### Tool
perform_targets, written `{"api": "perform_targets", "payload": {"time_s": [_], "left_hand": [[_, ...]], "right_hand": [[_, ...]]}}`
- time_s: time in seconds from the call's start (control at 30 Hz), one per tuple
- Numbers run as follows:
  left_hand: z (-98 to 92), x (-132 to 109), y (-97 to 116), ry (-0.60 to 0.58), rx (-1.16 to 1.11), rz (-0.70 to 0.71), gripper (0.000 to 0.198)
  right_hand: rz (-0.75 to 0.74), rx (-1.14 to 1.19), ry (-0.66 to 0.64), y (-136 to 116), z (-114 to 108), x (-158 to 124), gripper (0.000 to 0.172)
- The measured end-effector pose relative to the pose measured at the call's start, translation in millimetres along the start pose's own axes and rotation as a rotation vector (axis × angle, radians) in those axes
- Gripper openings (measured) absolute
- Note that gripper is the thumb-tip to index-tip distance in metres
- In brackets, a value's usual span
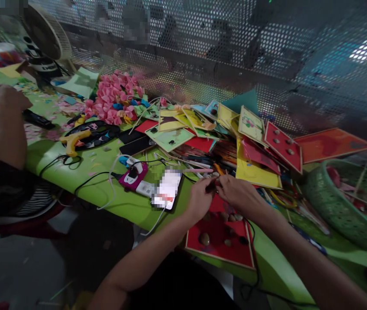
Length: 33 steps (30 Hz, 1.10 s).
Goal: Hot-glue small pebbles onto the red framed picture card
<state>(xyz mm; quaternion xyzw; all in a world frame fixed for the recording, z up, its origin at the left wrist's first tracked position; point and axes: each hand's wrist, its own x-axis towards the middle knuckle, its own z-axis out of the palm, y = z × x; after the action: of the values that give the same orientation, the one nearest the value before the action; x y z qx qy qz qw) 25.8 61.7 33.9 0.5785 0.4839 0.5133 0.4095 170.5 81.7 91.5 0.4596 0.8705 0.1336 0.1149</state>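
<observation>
My left hand (201, 199) and my right hand (237, 189) meet over the far part of a red board (212, 249) with a pale border. Their fingers are closed together around something small and dark that I cannot make out. On the board lie several small stones, among them a brown stone (204, 239) near its left side and a dark one (243, 240) near the right edge. My wrists and hands hide the board's upper part. Just left of my left hand a lit phone (168, 189) lies on the green table cover (128, 204).
A purple power strip (134, 175) with cables lies beside the phone. Behind my hands are piled framed cards (170, 137) and pencils. A green basket (341, 211) stands right. At left are a yellow glue gun (75, 141), pink paper flowers (115, 94), a fan (46, 32) and another person's arm (7, 125).
</observation>
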Motion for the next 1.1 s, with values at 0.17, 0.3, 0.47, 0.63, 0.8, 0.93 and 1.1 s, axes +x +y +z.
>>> {"api": "perform_targets", "payload": {"time_s": [0.17,0.3,0.47,0.63,0.8,0.93,1.1], "left_hand": [[-1.4,-2.0,2.0,0.021,0.03,0.004,0.036],[-1.1,-1.8,0.1,0.026,-0.056,0.0,0.038],[-0.3,3.1,-0.4,0.005,-0.15,-0.056,0.039],[-2.2,2.8,4.0,-0.013,-0.062,-0.026,0.044],[-5.2,-1.0,4.8,-0.025,0.021,0.012,0.049],[-5.7,-3.7,3.7,-0.026,0.065,0.025,0.05],[-4.1,-5.2,2.9,-0.007,0.1,0.035,0.048]], "right_hand": [[0.072,0.039,0.011,-4.4,8.1,4.0,0.022],[0.096,0.105,0.011,0.7,14.1,3.4,0.015],[0.043,0.207,0.025,11.8,8.2,-3.0,0.019],[0.035,0.187,0.009,14.7,-3.9,-0.6,0.025],[-0.031,0.071,-0.036,6.4,-5.2,6.1,0.02],[-0.006,-0.006,0.003,-0.6,2.4,7.6,0.02],[0.039,-0.011,0.022,-5.0,12.1,7.7,0.018]]}}
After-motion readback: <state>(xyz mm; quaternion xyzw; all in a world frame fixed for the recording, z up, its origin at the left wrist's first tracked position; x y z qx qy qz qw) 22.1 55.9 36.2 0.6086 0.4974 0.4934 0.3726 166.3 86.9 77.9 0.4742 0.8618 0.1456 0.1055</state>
